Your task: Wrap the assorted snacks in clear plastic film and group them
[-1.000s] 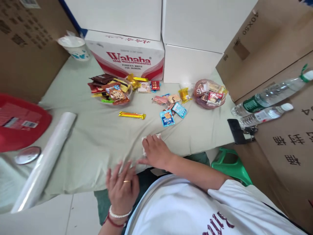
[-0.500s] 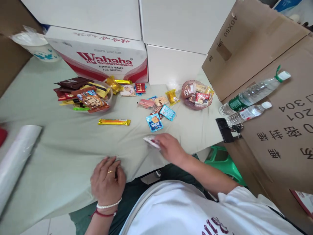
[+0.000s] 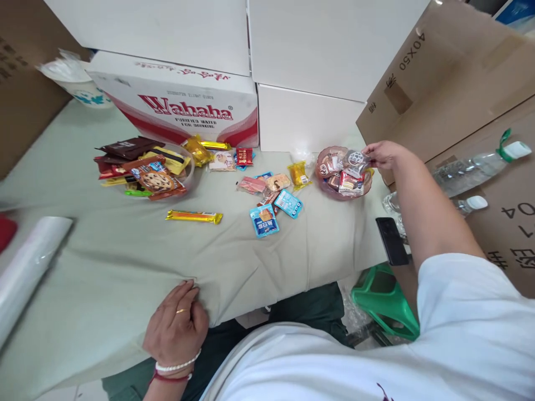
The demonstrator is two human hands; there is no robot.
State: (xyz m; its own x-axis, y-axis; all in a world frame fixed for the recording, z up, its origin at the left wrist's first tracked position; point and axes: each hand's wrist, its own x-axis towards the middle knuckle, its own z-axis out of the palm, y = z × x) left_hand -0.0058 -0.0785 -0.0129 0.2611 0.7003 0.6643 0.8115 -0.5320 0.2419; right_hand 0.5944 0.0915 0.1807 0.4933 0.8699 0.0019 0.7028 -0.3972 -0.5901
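Observation:
At the table's front edge, my left hand (image 3: pixel 178 320) lies on the cloth with its fingers loosely stretched out and nothing in them. My right hand (image 3: pixel 384 155) reaches over the right side of a pink clear bowl (image 3: pixel 349 197). Its fingertips pinch the edge of a clear-wrapped snack packet (image 3: pixel 355 161) with a round dark print. The packet lies against other wrapped snacks in the bowl, one of them a red packet (image 3: pixel 351 182). Left of the bowl is a yellow packet (image 3: pixel 299 175). Closer to me are blue packets (image 3: pixel 264 220) and other small snacks.
Another bowl (image 3: pixel 190 175), heaped with snacks, stands at the left, with a long yellow packet (image 3: pixel 194 216) before it. A Wahaha carton (image 3: pixel 184 108) backs the table. On the right are water bottles (image 3: pixel 463 172), a black phone (image 3: pixel 392 240) and a green stool (image 3: pixel 382 301).
My right hand has moved from the front of the table to the right, carrying the snack packet to the pink bowl. My left hand stays on the cloth.

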